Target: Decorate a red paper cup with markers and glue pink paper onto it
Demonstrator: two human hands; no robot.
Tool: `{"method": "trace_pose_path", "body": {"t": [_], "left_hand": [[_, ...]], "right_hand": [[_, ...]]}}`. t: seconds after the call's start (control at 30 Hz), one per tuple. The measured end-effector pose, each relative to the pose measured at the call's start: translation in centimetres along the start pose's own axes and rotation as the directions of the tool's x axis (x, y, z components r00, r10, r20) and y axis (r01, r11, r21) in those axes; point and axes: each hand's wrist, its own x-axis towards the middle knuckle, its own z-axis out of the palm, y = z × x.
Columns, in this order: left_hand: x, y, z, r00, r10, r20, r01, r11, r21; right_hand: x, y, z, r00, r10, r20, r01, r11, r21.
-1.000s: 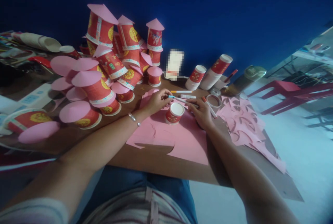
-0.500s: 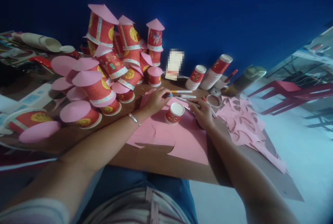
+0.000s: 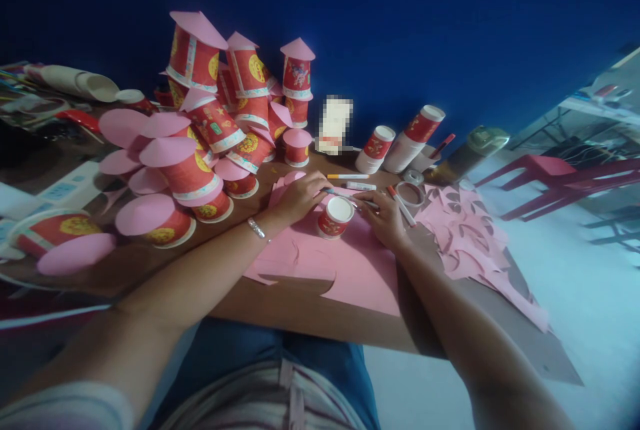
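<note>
My left hand (image 3: pixel 303 195) is closed, its fingertips pinching a small dark blue piece that looks like a pen cap (image 3: pixel 327 190). From there a slim grey pen (image 3: pixel 369 204) reaches across to my right hand (image 3: pixel 384 217), whose fingers are wrapped round its other end. The two pieces appear to meet just behind a red paper cup (image 3: pixel 334 226). That cup stands upside down, white base up, on pink paper sheets (image 3: pixel 367 270) between my hands.
Red cup lanterns (image 3: pixel 183 173) with pink cone roofs crowd the left. Behind my hands lie a marker (image 3: pixel 361 186) and an orange-white pen (image 3: pixel 347 177). Cup stacks (image 3: pixel 410 140), a tape roll (image 3: pixel 411 195) and pink paper scraps (image 3: pixel 465 233) are on the right.
My hands have drawn closer together. The pen's left end, apart from the blue cap before, now appears to touch it. The cup has stayed in place.
</note>
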Motion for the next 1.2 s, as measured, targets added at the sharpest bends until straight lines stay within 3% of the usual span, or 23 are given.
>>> {"method": "trace_pose_path", "body": {"t": [0.2,0.4,0.5,0.63,0.7,0.77,0.87,0.97,1.07,1.2], "left_hand": [[0.2,0.2,0.0,1.0,-0.004,0.009,0.005,0.998,-0.057],[0.4,0.6,-0.3,0.998,0.002,0.068,0.008,0.99,-0.141],[0.5,0.3,-0.5,0.995,0.002,0.101,0.01,0.992,-0.126],[0.5,0.0,-0.3,0.992,-0.044,0.122,0.055,0.995,-0.083],[0.3,-0.1,0.0,0.993,-0.079,0.083,0.084,0.994,-0.064],[0.1,-0.3,0.2,0.994,-0.096,0.05,0.099,0.994,-0.049],[0.1,-0.4,0.3,0.995,-0.085,0.05,0.085,0.996,0.006],[0.4,-0.2,0.0,0.99,-0.116,0.079,0.102,0.981,0.163],[0.6,-0.1,-0.6,0.97,-0.225,0.089,0.173,0.903,0.394],[0.7,-0.6,-1.9,0.952,-0.288,0.099,0.183,0.8,0.572]], "right_hand": [[0.1,0.2,0.2,0.988,0.155,0.026,-0.157,0.981,0.114],[0.2,-0.3,0.2,0.974,0.218,0.06,-0.225,0.964,0.142],[0.2,-0.1,0.5,0.976,0.203,0.079,-0.211,0.972,0.104],[0.9,0.9,0.2,0.999,0.047,0.002,-0.047,0.998,-0.042],[1.5,1.8,-1.4,0.994,-0.046,-0.095,0.028,0.982,-0.185],[2.1,3.1,-4.5,0.979,-0.108,-0.174,0.036,0.927,-0.374],[2.4,5.2,-10.7,0.958,-0.087,-0.272,-0.111,0.765,-0.635],[1.6,7.2,-15.7,0.925,-0.018,-0.38,-0.275,0.66,-0.699],[0.4,8.8,-17.4,0.921,0.051,-0.386,-0.338,0.597,-0.727],[-0.5,10.1,-16.5,0.935,0.128,-0.331,-0.35,0.483,-0.802]]}}
